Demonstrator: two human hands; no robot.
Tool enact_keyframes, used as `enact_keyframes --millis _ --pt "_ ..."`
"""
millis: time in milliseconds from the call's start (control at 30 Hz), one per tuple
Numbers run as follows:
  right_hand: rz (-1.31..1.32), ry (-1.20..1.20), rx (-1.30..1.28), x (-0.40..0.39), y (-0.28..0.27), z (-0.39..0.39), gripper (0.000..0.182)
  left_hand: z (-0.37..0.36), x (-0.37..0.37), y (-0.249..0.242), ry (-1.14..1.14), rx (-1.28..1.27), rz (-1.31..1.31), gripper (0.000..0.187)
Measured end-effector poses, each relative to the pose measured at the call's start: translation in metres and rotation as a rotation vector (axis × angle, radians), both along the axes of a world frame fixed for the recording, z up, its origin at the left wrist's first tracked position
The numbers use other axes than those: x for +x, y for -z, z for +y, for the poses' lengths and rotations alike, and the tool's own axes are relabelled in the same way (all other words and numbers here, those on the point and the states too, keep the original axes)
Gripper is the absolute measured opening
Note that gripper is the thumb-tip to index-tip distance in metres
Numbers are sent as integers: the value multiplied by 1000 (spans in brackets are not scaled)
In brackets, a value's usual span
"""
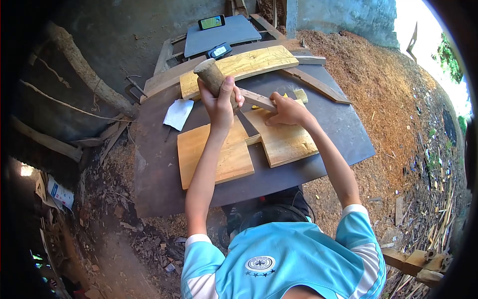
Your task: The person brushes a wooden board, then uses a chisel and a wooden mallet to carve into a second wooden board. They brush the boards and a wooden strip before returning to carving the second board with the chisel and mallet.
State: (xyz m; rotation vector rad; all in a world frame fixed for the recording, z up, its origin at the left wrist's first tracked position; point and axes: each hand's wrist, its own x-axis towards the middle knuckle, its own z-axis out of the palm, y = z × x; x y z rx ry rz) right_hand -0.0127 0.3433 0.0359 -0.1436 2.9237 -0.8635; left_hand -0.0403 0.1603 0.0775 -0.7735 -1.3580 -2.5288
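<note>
My left hand (219,104) is wrapped around the round log head of a wooden mallet (209,74), held above the table. The mallet's flat handle (256,99) points right, to my right hand (289,110), whose fingers close on its end just over a board. That right board (289,144) lies flat with its upper part partly covered by my hand. To its left lies another flat board (214,157), beneath my left forearm. A small wooden strip (253,140) bridges the gap between the two boards.
Behind lies a curved plank (249,64) on the dark table (343,134). A white paper (178,114) is at left, a small wood block (300,95) at right. A blue-black device (219,51) and a phone (211,22) sit farther back. Wood shavings (358,74) cover the ground.
</note>
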Motion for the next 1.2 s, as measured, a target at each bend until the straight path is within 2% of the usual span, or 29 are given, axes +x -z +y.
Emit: enact_keyframes --millis 233,433,667,900,1000,1200 --pt "8 5 17 2 -2 -1 68 0 2 -1 -19 35 -24 25" --pt "88 28 -30 11 7 5 59 3 4 -1 -20 16 18 30" --pt "51 268 138 75 -5 49 54 3 9 -1 -84 44 69 34" --pt "-43 459 -196 91 3 59 49 2 10 1 -135 60 44 35" --pt "-61 377 -218 79 1 64 48 9 0 2 -85 30 29 36" --pt "-154 325 -340 36 15 74 58 20 -9 0 -101 -18 102 34"
